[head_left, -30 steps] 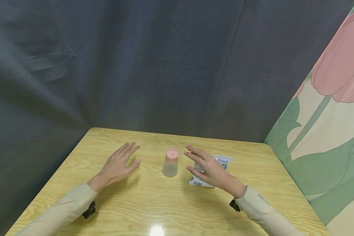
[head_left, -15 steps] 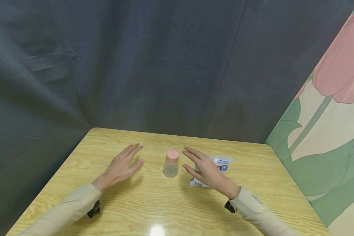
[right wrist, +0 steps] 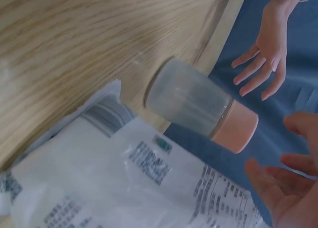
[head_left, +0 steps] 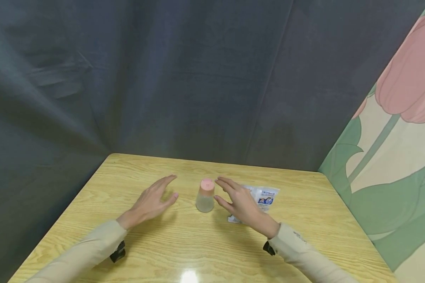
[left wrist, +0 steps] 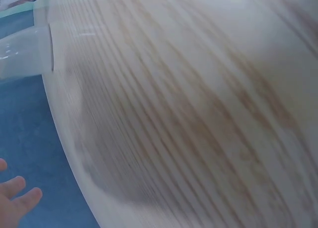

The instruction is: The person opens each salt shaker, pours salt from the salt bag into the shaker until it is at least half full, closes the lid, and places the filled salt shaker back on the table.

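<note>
A small clear bottle with a pink cap [head_left: 205, 201] stands upright in the middle of the table; the right wrist view shows its cloudy body and pink cap [right wrist: 235, 126]. My left hand [head_left: 149, 205] hovers over the table to its left, fingers extended, holding nothing. To the right is my right hand [head_left: 243, 204], also extended and holding nothing, its fingertips close beside the cap. Behind and below that hand lies a white printed plastic packet [head_left: 265, 198], partly covered by it. The packet [right wrist: 114, 178] fills the lower part of the right wrist view.
The wood-grain table [head_left: 194, 243] reaches back to a dark blue curtain [head_left: 198, 78]. At the right stands a wall panel painted with tulips [head_left: 393, 177]. Black wrist straps [head_left: 118, 252] show below both sleeves.
Both hands have moved inward toward the bottle, left hand to the right and right hand to the left. More of the packet's printed front now shows. Bottle and packet stay in place.
</note>
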`<state>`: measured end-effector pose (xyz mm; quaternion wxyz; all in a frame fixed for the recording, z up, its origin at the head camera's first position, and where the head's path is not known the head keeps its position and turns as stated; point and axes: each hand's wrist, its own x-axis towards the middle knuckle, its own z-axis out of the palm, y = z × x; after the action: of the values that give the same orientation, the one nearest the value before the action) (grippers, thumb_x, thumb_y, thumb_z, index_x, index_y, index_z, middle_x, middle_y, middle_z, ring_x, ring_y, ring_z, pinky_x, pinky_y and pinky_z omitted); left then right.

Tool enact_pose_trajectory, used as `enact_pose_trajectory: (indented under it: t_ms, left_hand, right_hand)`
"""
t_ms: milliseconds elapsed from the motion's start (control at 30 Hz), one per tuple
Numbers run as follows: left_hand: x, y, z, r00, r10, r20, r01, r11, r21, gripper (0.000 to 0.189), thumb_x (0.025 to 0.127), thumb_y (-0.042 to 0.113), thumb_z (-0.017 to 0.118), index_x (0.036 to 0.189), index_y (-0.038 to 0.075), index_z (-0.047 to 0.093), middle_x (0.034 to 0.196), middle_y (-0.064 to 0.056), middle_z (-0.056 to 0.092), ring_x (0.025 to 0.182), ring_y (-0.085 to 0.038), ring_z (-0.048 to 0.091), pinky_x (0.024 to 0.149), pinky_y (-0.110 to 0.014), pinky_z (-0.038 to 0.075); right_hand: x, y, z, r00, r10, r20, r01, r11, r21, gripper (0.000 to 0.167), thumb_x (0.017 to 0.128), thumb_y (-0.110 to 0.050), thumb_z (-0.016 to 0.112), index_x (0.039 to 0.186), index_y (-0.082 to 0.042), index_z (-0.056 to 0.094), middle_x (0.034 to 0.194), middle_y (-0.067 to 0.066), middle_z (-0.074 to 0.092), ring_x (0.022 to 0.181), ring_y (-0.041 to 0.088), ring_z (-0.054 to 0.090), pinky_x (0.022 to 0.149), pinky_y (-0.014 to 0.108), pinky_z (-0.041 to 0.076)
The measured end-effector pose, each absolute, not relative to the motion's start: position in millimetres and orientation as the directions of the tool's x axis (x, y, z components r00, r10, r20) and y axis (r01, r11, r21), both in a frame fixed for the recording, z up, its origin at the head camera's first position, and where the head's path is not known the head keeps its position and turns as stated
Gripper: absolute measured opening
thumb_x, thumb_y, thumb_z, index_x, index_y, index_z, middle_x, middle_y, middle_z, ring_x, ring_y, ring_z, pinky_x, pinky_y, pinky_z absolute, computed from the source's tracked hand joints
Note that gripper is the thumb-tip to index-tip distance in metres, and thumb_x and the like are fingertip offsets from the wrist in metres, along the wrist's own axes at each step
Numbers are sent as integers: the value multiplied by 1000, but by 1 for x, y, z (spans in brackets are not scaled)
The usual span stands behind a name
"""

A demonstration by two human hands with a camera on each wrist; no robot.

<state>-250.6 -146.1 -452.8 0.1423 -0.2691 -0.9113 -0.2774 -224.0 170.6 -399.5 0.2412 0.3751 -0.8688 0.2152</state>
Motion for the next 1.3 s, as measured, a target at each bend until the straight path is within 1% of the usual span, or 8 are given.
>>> enact_pose_trajectory:
  t_ms: [133,367,533,667,833,1067,1200,1300]
  left_hand:
    - [-250,-141,-453,-821,411,396,563,701,439,66,100,51,50,153,15,35,153,-11,40,136,-36,41,103,-61,39]
    - [-249,-137,-456,-803,420,423,586,684,434,63,101,46,52,151,11,38,149,-15,45,131,-39,47,99,-60,45]
    - [-250,-136,-458,-802,417,428,586,689,426,63,100,47,52,151,10,39,149,-15,45,130,-39,48,99,-59,45]
    - [-250,-132,-458,-807,419,416,582,685,438,66,100,49,52,151,8,38,148,-17,45,130,-40,48,99,-59,45]
    - [-249,-127,-459,-805,442,396,588,685,431,67,100,51,51,151,9,37,149,-17,45,130,-39,48,99,-57,46]
    - [-249,-121,-457,-792,477,381,608,675,418,69,100,51,52,152,9,37,150,-16,44,131,-38,48,102,-55,44]
    - [-248,-116,-457,-795,496,349,607,671,427,72,98,51,55,152,8,36,150,-16,43,131,-37,47,103,-54,43]
    - [-247,-113,-457,-804,504,315,595,676,435,75,97,51,57,153,8,34,151,-16,42,132,-37,47,104,-53,43]
  right_hand:
    - [-225,165,-400,-618,-545,567,-747,631,-209,48,93,-19,73,134,1,58,134,18,58,92,23,70,71,30,59]
    - [-227,157,-404,-628,-557,544,-739,647,-190,51,91,-20,75,134,1,58,136,21,54,88,21,70,64,29,58]
    - [-228,152,-405,-642,-560,524,-726,663,-182,51,92,-22,74,134,1,57,137,23,52,86,22,70,59,28,57]
    - [-230,147,-407,-683,-550,480,-699,682,-214,49,93,-23,72,133,1,57,139,26,49,86,25,71,59,28,57]
    - [-234,142,-412,-724,-530,443,-668,699,-256,51,95,-25,71,134,2,55,141,27,47,86,27,71,61,26,58]
    - [-241,140,-418,-697,-534,479,-686,691,-228,52,95,-22,70,136,5,52,137,25,51,87,24,68,64,30,58]
    - [-243,138,-419,-680,-524,513,-692,689,-215,46,95,-17,69,132,5,55,127,20,58,89,25,67,67,33,59]
    - [-243,137,-420,-684,-511,521,-686,694,-221,43,96,-16,68,130,5,56,122,19,59,85,23,67,65,31,58]
